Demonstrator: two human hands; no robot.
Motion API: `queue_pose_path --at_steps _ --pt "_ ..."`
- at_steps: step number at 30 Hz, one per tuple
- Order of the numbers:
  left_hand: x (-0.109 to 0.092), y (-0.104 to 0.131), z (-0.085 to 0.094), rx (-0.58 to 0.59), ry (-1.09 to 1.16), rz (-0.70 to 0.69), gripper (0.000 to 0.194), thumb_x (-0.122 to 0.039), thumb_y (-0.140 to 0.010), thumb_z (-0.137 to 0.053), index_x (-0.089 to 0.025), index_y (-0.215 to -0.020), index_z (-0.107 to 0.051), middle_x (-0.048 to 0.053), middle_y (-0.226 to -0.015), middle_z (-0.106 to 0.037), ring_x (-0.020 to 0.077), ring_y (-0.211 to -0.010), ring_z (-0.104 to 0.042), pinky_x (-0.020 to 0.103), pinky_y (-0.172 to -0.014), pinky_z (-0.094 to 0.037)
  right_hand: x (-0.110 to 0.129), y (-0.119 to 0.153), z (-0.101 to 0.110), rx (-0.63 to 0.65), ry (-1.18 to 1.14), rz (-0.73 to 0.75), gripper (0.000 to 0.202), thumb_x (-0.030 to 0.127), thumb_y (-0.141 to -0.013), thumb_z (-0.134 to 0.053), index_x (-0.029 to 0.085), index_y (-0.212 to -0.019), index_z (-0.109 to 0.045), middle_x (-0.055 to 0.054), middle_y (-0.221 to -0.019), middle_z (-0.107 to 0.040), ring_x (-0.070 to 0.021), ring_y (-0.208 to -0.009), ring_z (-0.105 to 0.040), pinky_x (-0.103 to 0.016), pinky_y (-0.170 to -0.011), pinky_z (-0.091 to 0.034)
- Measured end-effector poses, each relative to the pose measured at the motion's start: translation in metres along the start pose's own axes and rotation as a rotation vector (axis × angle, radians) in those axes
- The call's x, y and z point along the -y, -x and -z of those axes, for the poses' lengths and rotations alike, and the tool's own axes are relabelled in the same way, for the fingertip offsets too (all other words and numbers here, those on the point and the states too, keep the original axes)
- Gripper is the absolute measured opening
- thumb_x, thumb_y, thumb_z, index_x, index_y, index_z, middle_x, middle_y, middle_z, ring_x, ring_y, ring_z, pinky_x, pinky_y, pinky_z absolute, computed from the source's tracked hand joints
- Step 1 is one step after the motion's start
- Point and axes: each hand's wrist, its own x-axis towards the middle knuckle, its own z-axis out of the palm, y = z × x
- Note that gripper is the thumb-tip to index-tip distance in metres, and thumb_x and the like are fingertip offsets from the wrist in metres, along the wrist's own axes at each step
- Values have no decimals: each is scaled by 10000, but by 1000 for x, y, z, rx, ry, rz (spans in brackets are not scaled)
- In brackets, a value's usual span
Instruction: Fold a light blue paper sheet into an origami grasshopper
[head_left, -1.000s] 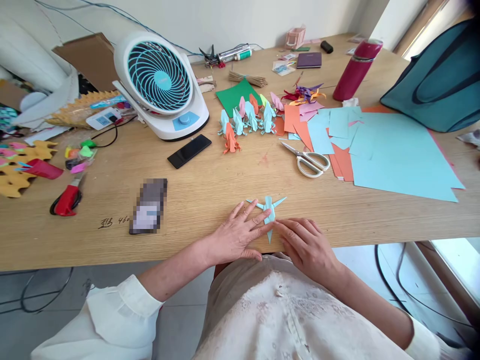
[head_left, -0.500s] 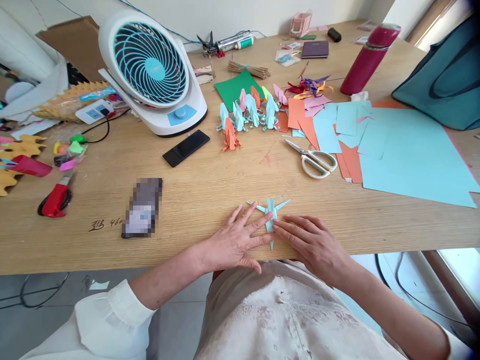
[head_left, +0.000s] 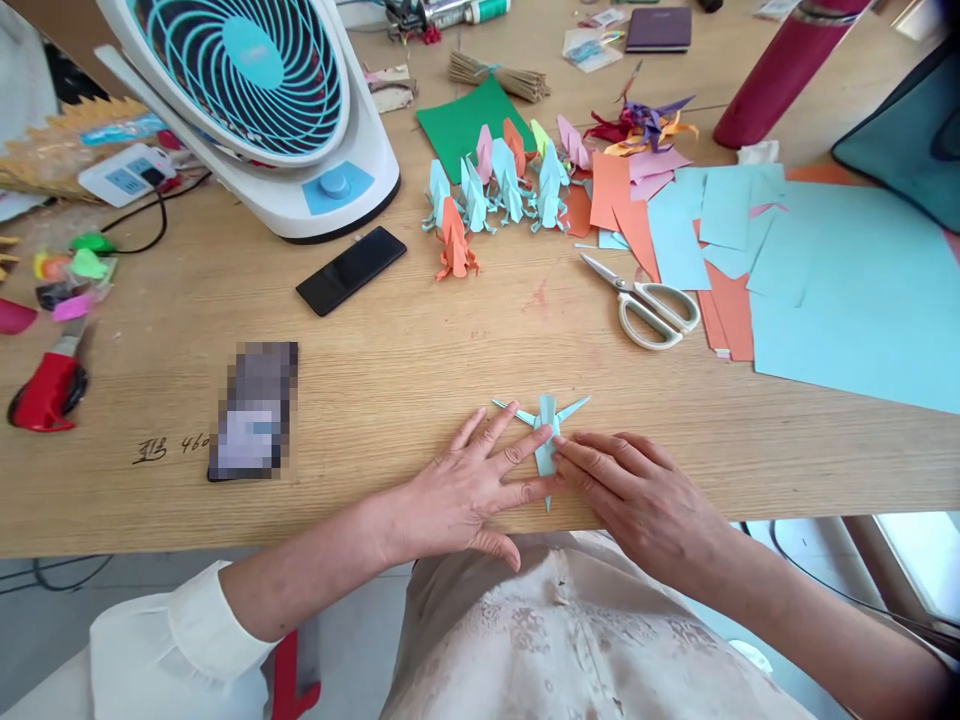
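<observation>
A light blue folded paper figure (head_left: 547,455) lies on the wooden table near its front edge, with two thin points spread at the top and one pointing down. My left hand (head_left: 469,488) rests palm down with fingers spread, its fingertips touching the figure's left side and middle. From the right, my right hand (head_left: 637,490) lies flat and its fingertips touch the figure's right edge. Beyond my hands stand several folded paper figures in blue, orange and pink (head_left: 506,185). White-handled scissors (head_left: 652,308) lie to the right of them.
A white fan (head_left: 322,180) stands back left. Near it lie a black phone (head_left: 352,270) and a blurred-out phone (head_left: 255,410). Red-handled scissors (head_left: 49,392) are far left. Blue sheets (head_left: 862,290), a red bottle (head_left: 787,75) and a teal bag (head_left: 904,140) are at right.
The view has moved closer and lower, so the fan and bottle now run off the top. Both hands remain in place on the blue paper figure.
</observation>
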Motion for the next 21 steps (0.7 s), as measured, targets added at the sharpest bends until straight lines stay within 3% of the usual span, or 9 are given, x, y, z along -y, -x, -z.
queue_pose_path --at_steps 12,17,21 --pt "1 0 0 32 3 6 819 -762 -760 -544 -333 -1453 -459 101 -1659 -107 496 -1484 -60 727 -1124 -182 -3 -7 4 41 -60 -45 455 359 -999 -494 275 -1445 -468 -84 -1255 -630 -289 -1135 -524 -477 -947 -410" --pt "2 0 4 46 13 -9 834 -775 -718 -580 -326 -1417 -503 120 -1649 -148 505 -1480 -65 741 -1108 -199 -1 -5 0 42 -85 -98 467 353 -980 -527 313 -1443 -474 -96 -1262 -604 -300 -1133 -510 -492 -942 -427" --pt "-5 1 6 56 15 -20 822 -769 -742 -565 -328 -1431 -487 153 -1644 -136 513 -1479 -51 761 -1091 -190 3 0 1 47 -120 -74 482 330 -952 -570 313 -1427 -493 -91 -1363 -551 -320 -1277 -444 -531 -1043 -390"
